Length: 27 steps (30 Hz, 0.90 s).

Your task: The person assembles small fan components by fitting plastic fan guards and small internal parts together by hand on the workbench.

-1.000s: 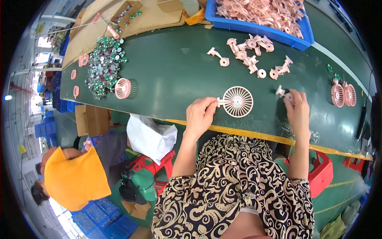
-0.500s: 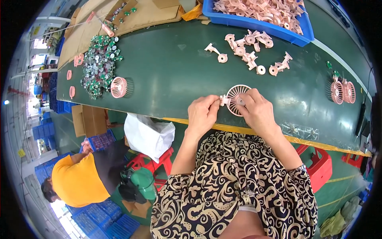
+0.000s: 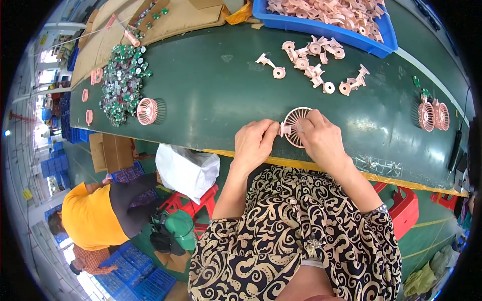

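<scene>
Compared with one second ago, I record that the right grip [image 3: 324,138] has travelled from the clear area at the right to the fan cage [image 3: 293,139], bringing a small pink bracket [image 3: 285,129] with it; the left grip [image 3: 255,142] has stayed at the cage's neck. I find the left grip closed, thumb and forefinger pinching at that neck, where one end of the bracket shows. The right grip's thumb and fingertips are drawn together on the bracket over the middle of the cage; the contact itself is largely hidden beneath them. The cage lies on the green tabletop [image 3: 216,100], close to its yellow-taped front edge and between both grips. Further out, I note a loose bracket [image 3: 278,72] lying alone beyond the cage, with a cluster of loose brackets [image 3: 302,63] to the right of it. Behind these stands a blue tray [image 3: 321,25] heaped with similar pink parts. At the far right, two fan cages [image 3: 426,116] stand side by side, small green boards near them. On the left, I log a single fan cage [image 3: 147,111] beside a heap of circuit boards [image 3: 123,83]. Below the tabletop sits a white bag [image 3: 187,170], and a person in a yellow shirt [image 3: 95,215] bends over at the left.
</scene>
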{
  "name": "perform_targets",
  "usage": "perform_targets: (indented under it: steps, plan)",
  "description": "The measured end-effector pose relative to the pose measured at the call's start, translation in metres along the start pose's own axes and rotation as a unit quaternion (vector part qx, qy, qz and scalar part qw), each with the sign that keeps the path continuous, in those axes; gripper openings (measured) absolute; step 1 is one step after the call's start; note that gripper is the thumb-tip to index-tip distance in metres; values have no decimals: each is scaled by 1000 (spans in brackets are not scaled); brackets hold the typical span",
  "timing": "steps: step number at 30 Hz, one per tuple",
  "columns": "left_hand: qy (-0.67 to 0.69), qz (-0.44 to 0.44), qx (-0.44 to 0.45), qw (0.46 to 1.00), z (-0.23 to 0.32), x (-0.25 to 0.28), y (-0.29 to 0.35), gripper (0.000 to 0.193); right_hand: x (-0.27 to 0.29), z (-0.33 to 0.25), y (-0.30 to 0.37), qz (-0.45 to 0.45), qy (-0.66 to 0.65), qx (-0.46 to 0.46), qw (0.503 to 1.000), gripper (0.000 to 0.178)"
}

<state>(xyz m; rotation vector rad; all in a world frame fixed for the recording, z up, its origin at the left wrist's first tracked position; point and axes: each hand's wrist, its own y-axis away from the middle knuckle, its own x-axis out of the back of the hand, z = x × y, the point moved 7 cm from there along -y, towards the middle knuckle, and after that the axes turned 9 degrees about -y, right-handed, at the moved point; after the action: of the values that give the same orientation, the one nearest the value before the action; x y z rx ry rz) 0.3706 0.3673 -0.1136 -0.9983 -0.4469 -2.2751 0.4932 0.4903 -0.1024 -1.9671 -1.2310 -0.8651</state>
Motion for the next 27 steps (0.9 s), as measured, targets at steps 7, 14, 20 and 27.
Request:
perform_targets:
  steps: [7,14,20,27]
  plan:
    - [24,-16,11,1000,-3,-3,-3,22,-3,3,-1,7,-4,-6,1000,11]
    - [45,-36,10,998,-8,-4,0,18,0,1,1,37,-20,1,999,15]
    - [40,-54,38,997,-19,-10,3,14,1,2,3,56,-58,6,997,17]
    - [105,-39,-6,994,-17,-22,-6,14,44,23,22,100,-316,-34,943,25]
